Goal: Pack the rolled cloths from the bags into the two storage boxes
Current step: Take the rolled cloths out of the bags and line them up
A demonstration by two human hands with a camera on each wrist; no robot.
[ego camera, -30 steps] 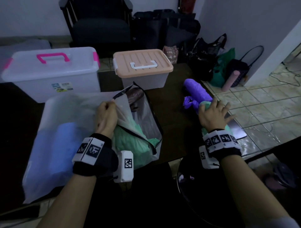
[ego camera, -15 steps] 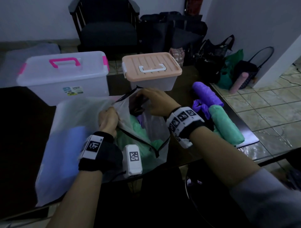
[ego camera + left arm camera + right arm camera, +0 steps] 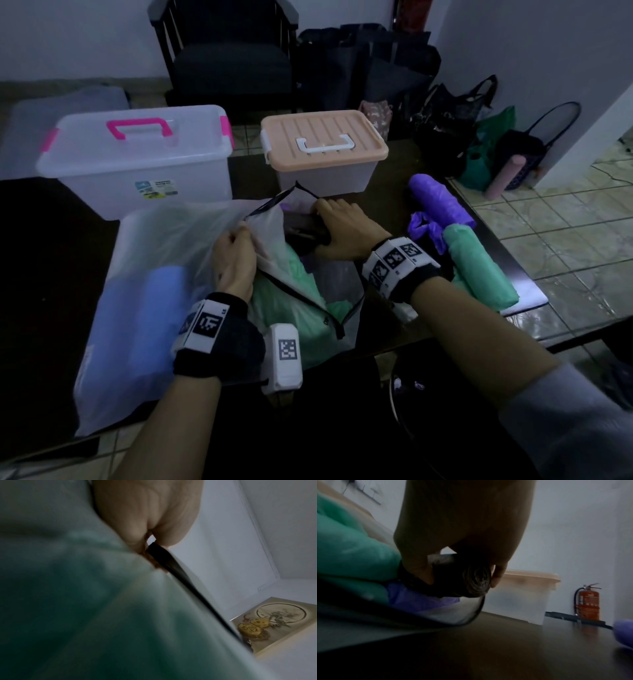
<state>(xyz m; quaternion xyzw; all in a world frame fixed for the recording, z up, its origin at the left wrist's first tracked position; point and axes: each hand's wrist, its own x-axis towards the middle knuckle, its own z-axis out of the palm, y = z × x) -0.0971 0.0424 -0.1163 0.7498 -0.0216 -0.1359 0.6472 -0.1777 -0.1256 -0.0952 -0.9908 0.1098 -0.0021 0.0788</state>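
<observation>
A clear zip bag [image 3: 337,291] with black trim lies open on the dark table [image 3: 394,192], with green and purple rolls inside. My left hand [image 3: 236,260] pinches the bag's black-edged rim [image 3: 164,559]. My right hand [image 3: 342,229] reaches into the bag mouth and grips a dark brown rolled cloth [image 3: 462,580]. A purple roll [image 3: 438,202] and a green roll [image 3: 479,270] lie on the table to the right. Both storage boxes stand behind with lids on: a clear one with a pink handle [image 3: 137,161] and one with a peach lid [image 3: 325,144].
A large translucent bag [image 3: 137,291] holding blue rolls lies to the left of the zip bag. A dark chair [image 3: 226,54] and several bags [image 3: 445,116] stand on the floor behind the table. The table's right edge drops to tiled floor [image 3: 565,233].
My right hand left the green roll on the table's right side, crossed to the zip bag and took hold of the dark brown roll. The left hand stayed on the bag rim.
</observation>
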